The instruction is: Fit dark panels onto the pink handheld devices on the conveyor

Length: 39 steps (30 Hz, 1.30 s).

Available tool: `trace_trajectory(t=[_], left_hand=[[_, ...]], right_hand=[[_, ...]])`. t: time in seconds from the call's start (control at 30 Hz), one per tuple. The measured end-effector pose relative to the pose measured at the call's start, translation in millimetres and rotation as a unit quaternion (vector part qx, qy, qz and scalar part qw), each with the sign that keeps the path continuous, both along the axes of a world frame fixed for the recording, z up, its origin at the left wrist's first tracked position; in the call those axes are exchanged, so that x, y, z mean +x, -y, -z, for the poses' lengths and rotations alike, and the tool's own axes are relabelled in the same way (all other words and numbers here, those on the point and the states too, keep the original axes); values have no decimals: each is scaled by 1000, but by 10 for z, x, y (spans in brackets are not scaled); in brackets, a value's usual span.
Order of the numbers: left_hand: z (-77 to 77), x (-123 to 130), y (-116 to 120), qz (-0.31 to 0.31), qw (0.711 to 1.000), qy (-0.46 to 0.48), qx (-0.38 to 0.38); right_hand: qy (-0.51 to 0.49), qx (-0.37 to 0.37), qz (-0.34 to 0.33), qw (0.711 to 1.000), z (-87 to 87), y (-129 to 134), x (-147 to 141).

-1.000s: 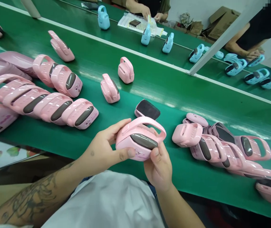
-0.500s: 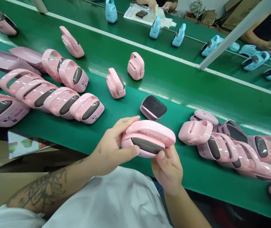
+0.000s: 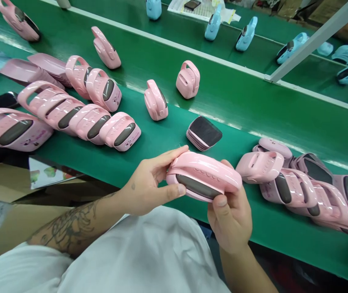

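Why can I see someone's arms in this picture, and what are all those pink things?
This picture comes from a camera worn on a person's head, so it shows what they see when they look down. Those are their own arms! Their left hand and right hand are holding a pink plastic gadget between them. It has a shiny dark oval panel on its side. I can't tell what the gadget is for. Under it is a long green conveyor belt with more pink gadgets lying on it. Farther away, a second green belt carries blue gadgets.
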<state>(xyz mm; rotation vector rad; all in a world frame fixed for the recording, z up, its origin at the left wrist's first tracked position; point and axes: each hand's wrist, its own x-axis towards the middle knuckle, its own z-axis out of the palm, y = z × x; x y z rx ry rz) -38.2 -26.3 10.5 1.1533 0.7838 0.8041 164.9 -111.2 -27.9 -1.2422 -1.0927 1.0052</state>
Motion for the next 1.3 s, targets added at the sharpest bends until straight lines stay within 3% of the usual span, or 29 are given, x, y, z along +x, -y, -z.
trace_trajectory(t=[0.1, 0.2, 0.33, 0.5, 0.67, 0.87, 1.07, 1.17, 1.3], left_hand=[[28, -9, 22, 14, 998, -41, 42], [16, 38, 41, 8, 989, -114, 95], [-103, 182, 58, -1, 978, -185, 93], [-224, 339, 84, -13, 978, -175, 111], [-173, 343, 103, -5, 963, -175, 207], [-91, 259, 48, 21, 937, -198, 288], [-125, 202, 16, -2, 888, -278, 365], [-172, 181, 31, -12, 883, -303, 359], [-213, 159, 55, -2, 889, -327, 321]], right_hand=[[15, -8, 16, 1000, -29, 6, -29], [-42, -41, 62, 996, 27, 1, -98], [-120, -52, 90, 987, 123, 7, -143], [-126, -61, 132, 981, 129, 46, -138], [-109, -36, 163, 980, 125, 114, -123], [14, -24, 98, 995, 95, 175, 1], [180, 2, 61, 982, -80, 185, 174], [209, -20, -7, 978, -141, 166, 178], [218, -40, 4, 975, -159, 142, 120]])
